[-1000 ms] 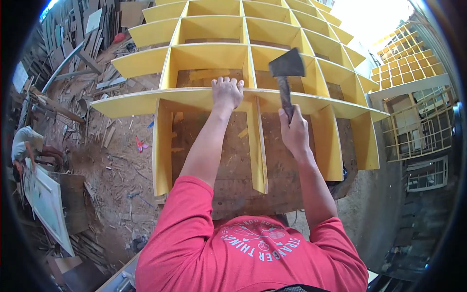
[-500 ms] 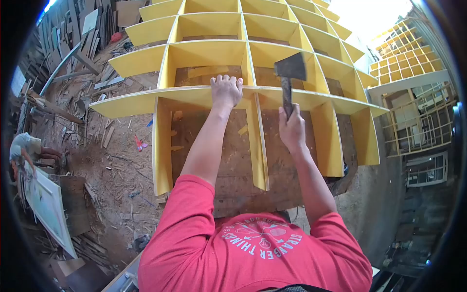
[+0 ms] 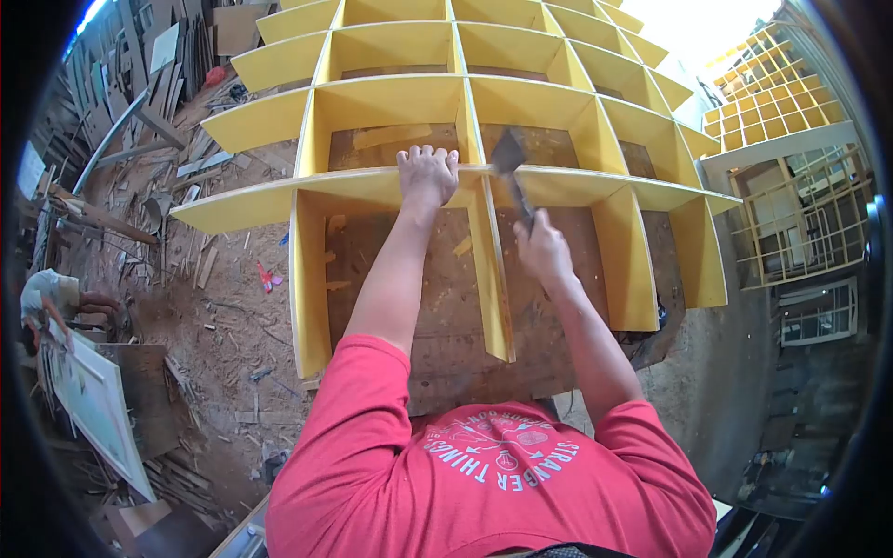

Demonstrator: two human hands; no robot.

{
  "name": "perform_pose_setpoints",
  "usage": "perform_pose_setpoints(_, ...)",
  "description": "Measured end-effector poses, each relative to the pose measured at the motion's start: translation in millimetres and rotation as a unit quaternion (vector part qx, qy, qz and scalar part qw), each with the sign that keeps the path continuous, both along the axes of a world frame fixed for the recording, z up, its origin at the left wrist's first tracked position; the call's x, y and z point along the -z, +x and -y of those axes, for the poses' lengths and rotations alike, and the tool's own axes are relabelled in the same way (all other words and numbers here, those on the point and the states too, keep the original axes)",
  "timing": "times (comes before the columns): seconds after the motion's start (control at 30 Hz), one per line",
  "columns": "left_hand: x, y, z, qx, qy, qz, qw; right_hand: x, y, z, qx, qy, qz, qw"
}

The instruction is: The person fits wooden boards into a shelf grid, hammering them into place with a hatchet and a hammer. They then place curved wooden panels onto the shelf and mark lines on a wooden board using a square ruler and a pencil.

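Big yellow grid frame [image 3: 391, 104] sits on a scuffed brown wooden surface [image 3: 446, 316], yellow smears all over it. Left hand [image 3: 428, 175] has its fingers curled over the top edge of the front cross board [image 3: 242, 206]. Right hand [image 3: 544, 246] is wrapped around the handle of a hatchet [image 3: 511, 160], its blurry head right by that board; can't tell if they touch. Dirt floor [image 3: 223, 307] is littered with wood scraps, offcuts [image 3: 121, 84] lean upper left, and another person [image 3: 42, 288] bends over a white-framed panel [image 3: 98, 395].

Grid [image 3: 581, 189] on tabletop [image 3: 446, 298]; person [image 3: 48, 292] far left.
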State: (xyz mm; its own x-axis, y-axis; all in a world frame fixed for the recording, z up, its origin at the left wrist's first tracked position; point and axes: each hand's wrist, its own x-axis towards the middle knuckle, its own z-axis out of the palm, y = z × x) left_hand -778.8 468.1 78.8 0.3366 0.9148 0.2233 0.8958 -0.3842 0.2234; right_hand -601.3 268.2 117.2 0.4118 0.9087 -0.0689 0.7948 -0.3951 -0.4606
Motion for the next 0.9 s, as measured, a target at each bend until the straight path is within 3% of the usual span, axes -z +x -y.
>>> perform_pose_setpoints(0.13, 8.5, 0.3, -2.1, -0.004, 0.012, -0.001, 1.0, -21.7, 11.8, -12.1, -0.041, -0.061, 0.014, 0.997)
perform_pose_setpoints(0.3, 11.0, -1.4, -2.5, 0.007, -0.002, 0.012, 1.0, -36.7, -11.8, -0.8, 0.011, 0.112, -0.082, 0.99)
perform_pose_setpoints(0.4, 7.3, -1.3, 0.0, 0.007, 0.004, 0.006, 1.0, 6.0, -7.6, -2.1, 0.008, 0.05, -0.017, 0.999)
perform_pose_setpoints(0.47, 35.9, -3.4, -2.9, 0.019, 0.038, 0.042, 0.998, 16.8, 1.2, -2.5, -0.016, -0.038, 0.02, 0.999)
perform_pose_setpoints(0.6, 23.0, -2.3, -2.9, 0.016, -0.011, 0.005, 1.0, -29.3, 2.6, -5.6, -0.013, -0.036, -0.012, 0.999)
perform_pose_setpoints(0.7, 21.3, -3.9, -5.3, 0.004, -0.018, 0.01, 1.0, -26.7, -8.0, -3.9, 0.02, 0.031, -0.07, 0.997)
perform_pose_setpoints(0.77, 13.1, -3.6, -2.0, 0.009, -0.03, 0.003, 1.0, 1.0, -5.9, -6.7, 0.005, -0.018, -0.009, 1.0)
perform_pose_setpoints(0.9, 21.7, -0.5, -6.4, 0.004, -0.024, 0.005, 1.0, -21.4, 3.1, -7.3, -0.008, -0.063, 0.012, 0.998)
